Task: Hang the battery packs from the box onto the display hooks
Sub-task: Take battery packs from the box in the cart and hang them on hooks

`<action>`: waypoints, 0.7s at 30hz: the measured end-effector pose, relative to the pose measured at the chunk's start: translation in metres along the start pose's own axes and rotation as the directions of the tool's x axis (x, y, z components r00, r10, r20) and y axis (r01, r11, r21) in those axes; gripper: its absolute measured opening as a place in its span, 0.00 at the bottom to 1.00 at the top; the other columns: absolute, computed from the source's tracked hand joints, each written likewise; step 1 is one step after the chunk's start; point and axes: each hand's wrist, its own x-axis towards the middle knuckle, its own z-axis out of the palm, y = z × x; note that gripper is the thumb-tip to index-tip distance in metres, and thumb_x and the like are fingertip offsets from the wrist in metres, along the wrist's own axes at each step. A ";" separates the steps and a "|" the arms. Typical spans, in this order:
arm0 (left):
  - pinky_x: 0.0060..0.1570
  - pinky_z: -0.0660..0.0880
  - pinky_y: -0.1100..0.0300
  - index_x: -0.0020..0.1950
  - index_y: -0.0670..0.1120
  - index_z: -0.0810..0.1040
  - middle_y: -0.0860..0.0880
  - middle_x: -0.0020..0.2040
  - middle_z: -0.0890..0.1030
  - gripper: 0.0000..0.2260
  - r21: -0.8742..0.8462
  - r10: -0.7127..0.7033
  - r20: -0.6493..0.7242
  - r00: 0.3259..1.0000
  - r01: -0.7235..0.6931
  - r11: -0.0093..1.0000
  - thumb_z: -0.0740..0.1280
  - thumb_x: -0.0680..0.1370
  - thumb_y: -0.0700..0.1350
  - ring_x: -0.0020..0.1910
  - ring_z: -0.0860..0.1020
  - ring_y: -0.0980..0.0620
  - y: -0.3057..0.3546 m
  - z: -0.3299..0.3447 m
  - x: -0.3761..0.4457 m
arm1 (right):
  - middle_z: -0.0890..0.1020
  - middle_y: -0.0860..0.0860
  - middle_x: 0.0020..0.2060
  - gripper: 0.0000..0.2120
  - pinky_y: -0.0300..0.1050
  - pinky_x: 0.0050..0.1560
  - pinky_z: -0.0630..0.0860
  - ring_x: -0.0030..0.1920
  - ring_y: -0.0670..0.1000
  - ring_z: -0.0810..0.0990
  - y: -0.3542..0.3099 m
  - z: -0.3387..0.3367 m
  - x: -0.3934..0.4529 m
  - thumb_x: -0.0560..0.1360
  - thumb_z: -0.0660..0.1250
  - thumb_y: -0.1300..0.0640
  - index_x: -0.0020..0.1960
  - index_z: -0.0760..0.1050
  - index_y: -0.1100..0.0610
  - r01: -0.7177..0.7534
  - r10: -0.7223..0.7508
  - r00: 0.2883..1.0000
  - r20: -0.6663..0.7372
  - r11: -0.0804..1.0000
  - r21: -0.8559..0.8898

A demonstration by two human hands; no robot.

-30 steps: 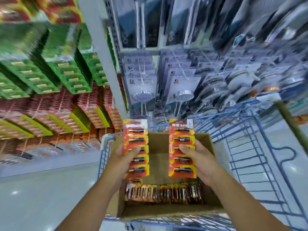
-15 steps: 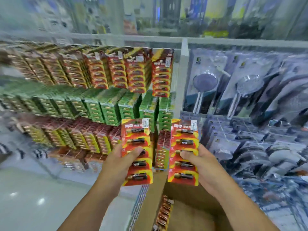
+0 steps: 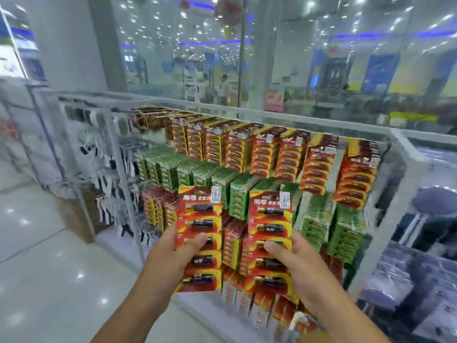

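My left hand [image 3: 170, 258] grips a red and yellow battery pack [image 3: 199, 214], thumb across its front. My right hand [image 3: 299, 266] grips a second pack of the same kind [image 3: 270, 219], also with the thumb on the front. Both packs stand upright, side by side, in front of the display rack [image 3: 247, 112]. The rack's hooks carry rows of red packs [image 3: 267, 149] on top, green packs [image 3: 237, 194] below them, and more red packs [image 3: 232, 246] lower down. The box is out of view.
White glossy floor [image 3: 49, 268] lies to the left. A neighbouring rack section [image 3: 103, 194] at the left holds dark hanging goods. At the right hang shower heads in packaging [image 3: 435, 201]. A glass wall [image 3: 272, 58] rises behind the rack.
The view has swung up and left from the box in the cart to the battery display. Both hands still hold their packs, now raised in front of the hanging rows.
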 end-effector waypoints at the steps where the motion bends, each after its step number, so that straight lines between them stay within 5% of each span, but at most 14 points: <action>1: 0.40 0.84 0.47 0.60 0.52 0.82 0.45 0.49 0.88 0.08 -0.017 0.004 -0.004 1.000 -0.004 1.000 0.72 0.81 0.46 0.45 0.88 0.41 0.004 -0.019 0.008 | 0.89 0.51 0.51 0.14 0.52 0.46 0.82 0.49 0.54 0.89 -0.003 0.021 0.009 0.79 0.73 0.57 0.63 0.79 0.50 0.007 -0.007 1.000 0.005 1.000 -0.006; 6: 0.45 0.85 0.43 0.59 0.51 0.82 0.45 0.48 0.88 0.09 -0.043 0.021 -0.028 0.999 -0.023 0.999 0.73 0.80 0.47 0.45 0.88 0.41 0.030 -0.124 0.066 | 0.89 0.49 0.50 0.13 0.54 0.53 0.82 0.49 0.52 0.89 -0.013 0.141 0.058 0.76 0.74 0.55 0.60 0.81 0.50 0.078 -0.078 0.997 0.005 0.997 -0.026; 10: 0.50 0.84 0.40 0.59 0.53 0.82 0.46 0.48 0.88 0.10 -0.066 0.012 -0.044 0.999 -0.015 0.998 0.74 0.79 0.50 0.46 0.88 0.41 0.056 -0.198 0.112 | 0.88 0.49 0.54 0.23 0.62 0.64 0.78 0.56 0.55 0.87 -0.022 0.225 0.097 0.70 0.77 0.50 0.64 0.80 0.49 0.075 -0.075 0.997 0.023 0.997 -0.018; 13: 0.43 0.84 0.46 0.58 0.53 0.82 0.46 0.46 0.89 0.08 -0.078 0.028 -0.057 0.998 -0.033 0.996 0.73 0.80 0.49 0.44 0.88 0.41 0.073 -0.247 0.152 | 0.88 0.50 0.54 0.23 0.62 0.60 0.80 0.55 0.57 0.87 -0.027 0.279 0.133 0.70 0.78 0.50 0.65 0.79 0.48 0.060 -0.060 0.998 -0.013 0.998 0.013; 18: 0.53 0.83 0.37 0.59 0.55 0.83 0.48 0.49 0.89 0.13 -0.054 0.038 -0.074 0.997 -0.042 0.998 0.74 0.76 0.57 0.48 0.88 0.41 0.085 -0.294 0.221 | 0.89 0.50 0.51 0.14 0.60 0.59 0.81 0.53 0.56 0.88 -0.038 0.329 0.193 0.77 0.74 0.56 0.62 0.80 0.48 0.050 -0.050 0.998 -0.030 0.999 0.001; 21: 0.54 0.82 0.35 0.60 0.54 0.83 0.46 0.50 0.88 0.15 -0.078 0.023 -0.071 0.997 -0.028 0.997 0.73 0.76 0.58 0.49 0.87 0.39 0.089 -0.303 0.265 | 0.89 0.50 0.48 0.12 0.53 0.49 0.81 0.49 0.55 0.89 -0.045 0.348 0.236 0.78 0.73 0.58 0.60 0.81 0.50 0.084 -0.084 0.996 -0.042 0.996 -0.009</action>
